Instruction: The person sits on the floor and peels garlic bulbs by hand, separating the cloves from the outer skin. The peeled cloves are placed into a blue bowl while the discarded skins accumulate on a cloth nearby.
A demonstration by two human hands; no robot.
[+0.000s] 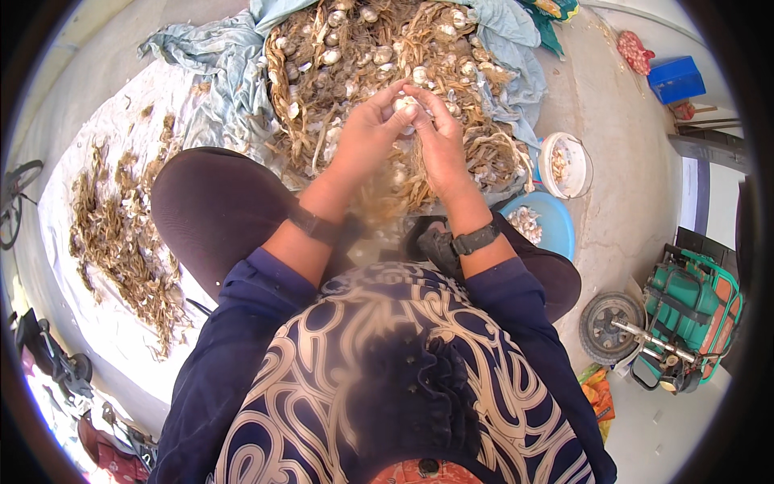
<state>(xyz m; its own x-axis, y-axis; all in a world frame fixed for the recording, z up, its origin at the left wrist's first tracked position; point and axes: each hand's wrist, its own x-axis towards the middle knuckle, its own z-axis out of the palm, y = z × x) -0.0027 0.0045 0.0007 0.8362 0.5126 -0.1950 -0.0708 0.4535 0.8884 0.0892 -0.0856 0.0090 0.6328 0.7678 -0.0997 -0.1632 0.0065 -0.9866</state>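
Both of my hands meet over a large heap of dried, braided garlic (381, 57). Between the fingertips of my left hand (372, 124) and my right hand (440, 136) is a whitish garlic bulb (404, 104); both thumbs press on it. Dry stalks hang down beside my right hand. The heap of brown stalks and white bulbs lies on a pale blue cloth (511, 30). To the right of the heap, a blue basin (559, 224) holds loose garlic cloves (523, 222). Behind it, a white bucket (577, 166) holds more cloves.
Dried garlic stalks (121, 242) lie on a white sheet (66, 199) at the left. At the right are a green wheeled machine (683, 296), a blue bin (676, 80) and a red net bag (634, 53). My bent knees flank the work area.
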